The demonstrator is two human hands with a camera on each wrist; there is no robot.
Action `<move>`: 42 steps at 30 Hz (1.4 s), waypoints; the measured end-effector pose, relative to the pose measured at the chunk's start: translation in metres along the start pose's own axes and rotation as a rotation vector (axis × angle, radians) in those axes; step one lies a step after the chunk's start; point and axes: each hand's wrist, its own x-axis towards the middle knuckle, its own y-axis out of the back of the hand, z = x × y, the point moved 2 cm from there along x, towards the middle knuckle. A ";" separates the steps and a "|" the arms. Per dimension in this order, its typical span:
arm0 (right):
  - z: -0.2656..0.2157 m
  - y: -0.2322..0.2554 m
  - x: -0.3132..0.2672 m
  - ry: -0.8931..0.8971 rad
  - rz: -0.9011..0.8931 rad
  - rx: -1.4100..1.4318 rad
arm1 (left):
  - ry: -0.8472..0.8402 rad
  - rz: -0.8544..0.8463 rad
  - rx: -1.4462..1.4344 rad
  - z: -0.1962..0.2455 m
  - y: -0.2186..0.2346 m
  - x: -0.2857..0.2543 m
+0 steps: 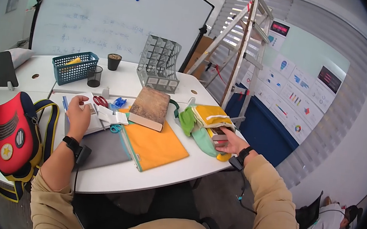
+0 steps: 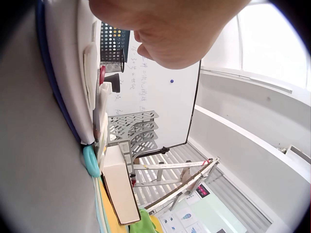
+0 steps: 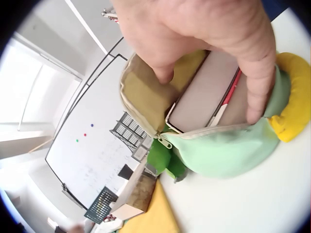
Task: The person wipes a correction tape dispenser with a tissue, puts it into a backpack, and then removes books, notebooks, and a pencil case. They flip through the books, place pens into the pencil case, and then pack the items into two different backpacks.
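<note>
My right hand (image 1: 231, 142) reaches into the mouth of a green and yellow zippered bag (image 3: 221, 153). Its thumb and fingers are spread to either side of the books (image 3: 206, 92) inside, the thumb by the yellowish lining and a fingertip near the mint-green rim. One book edge shows red. On the left, my left hand (image 1: 78, 113) hovers with loosely bent fingers over white papers and a notebook (image 1: 93, 119); nothing shows in its grasp in the left wrist view. Close to it lie red-handled scissors (image 1: 100, 100) and teal-handled scissors (image 1: 116, 128).
A thick brown book (image 1: 149, 106) lies on an orange folder (image 1: 156, 145), beside a grey folder (image 1: 101, 150). Behind stand a blue basket (image 1: 73, 73), a mesh cup (image 1: 94, 77), a potted plant (image 1: 114, 62) and a grey file rack (image 1: 158, 63). A red backpack (image 1: 13, 135) sits left.
</note>
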 end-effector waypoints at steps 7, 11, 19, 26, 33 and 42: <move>0.012 0.014 0.039 -0.136 0.008 0.267 | -0.005 -0.020 -0.039 0.002 -0.001 0.000; 0.000 0.000 0.031 0.122 -0.092 0.557 | 0.013 -0.013 -0.045 -0.003 -0.001 0.001; -0.066 0.018 0.021 0.483 0.204 0.095 | -0.017 -0.010 -0.087 -0.003 -0.002 0.000; -0.172 0.059 -0.023 0.602 0.604 -0.518 | 0.028 -0.032 -0.087 0.003 0.000 0.000; -0.223 0.042 -0.065 0.679 0.722 -1.075 | 0.038 -0.033 -0.109 0.006 0.000 -0.002; -0.260 0.051 -0.065 0.745 0.719 -1.034 | 0.016 -0.026 -0.104 0.003 0.001 0.001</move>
